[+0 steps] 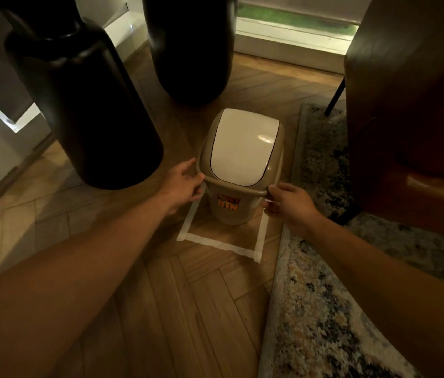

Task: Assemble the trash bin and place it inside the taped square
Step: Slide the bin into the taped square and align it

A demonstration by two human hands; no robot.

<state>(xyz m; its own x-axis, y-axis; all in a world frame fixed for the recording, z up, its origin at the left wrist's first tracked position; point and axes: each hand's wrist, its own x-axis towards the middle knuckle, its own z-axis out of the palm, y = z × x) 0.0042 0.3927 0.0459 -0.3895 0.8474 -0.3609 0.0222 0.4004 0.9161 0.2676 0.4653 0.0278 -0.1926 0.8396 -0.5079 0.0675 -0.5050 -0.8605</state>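
A small tan trash bin (229,211) with an orange label stands upright on the wooden floor. Its tan lid frame with a cream swing flap (242,148) sits on top. The bin's base is inside the white taped square (215,242), whose near edge and two side strips show. My left hand (185,184) grips the lid rim on the left side. My right hand (289,204) holds the rim on the right side. The far edge of the tape is hidden behind the bin.
Two tall dark vases (87,105) (190,45) stand to the left and behind the bin. A patterned rug (324,309) lies to the right, its edge beside the tape. A brown chair (406,105) stands over the rug. A window sill (291,45) runs along the back.
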